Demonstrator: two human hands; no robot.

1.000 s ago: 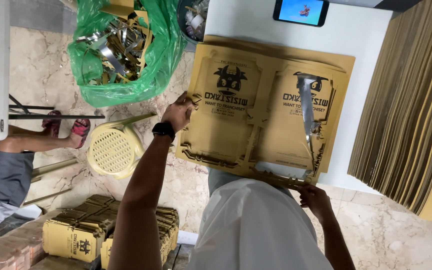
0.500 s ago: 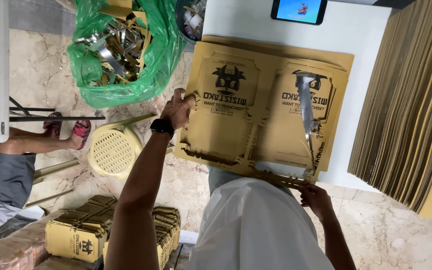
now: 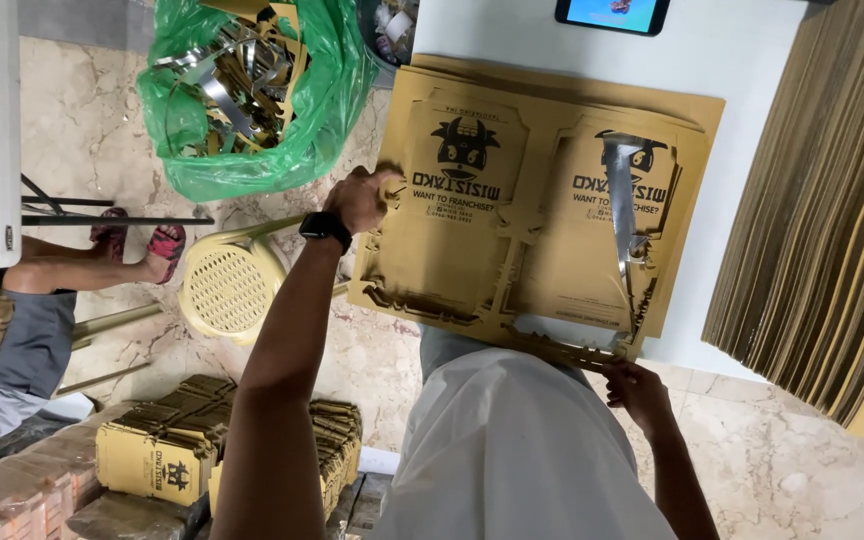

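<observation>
Left hand (image 3: 360, 198) has its fingers pinched on the 9 o'clock edge of the printed die-cut cardboard sheet (image 3: 532, 225), which lies flat on the white table (image 3: 742, 60), overhanging its near edge. Right hand (image 3: 635, 392) at 5 o'clock grips the sheet's loose waste strip (image 3: 562, 350), fingers closed, likely holding it taut. Green scrap bag (image 3: 252, 90) at 10 o'clock sits within reach for offcuts; cardboard stack (image 3: 822, 220) at 3 o'clock

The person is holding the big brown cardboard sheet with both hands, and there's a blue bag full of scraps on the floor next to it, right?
Nearly. The bag of scraps is green, not blue; the head view shows it. The rest holds: the left hand grips the brown cardboard sheet at its left edge and the right hand holds its near edge.
</observation>
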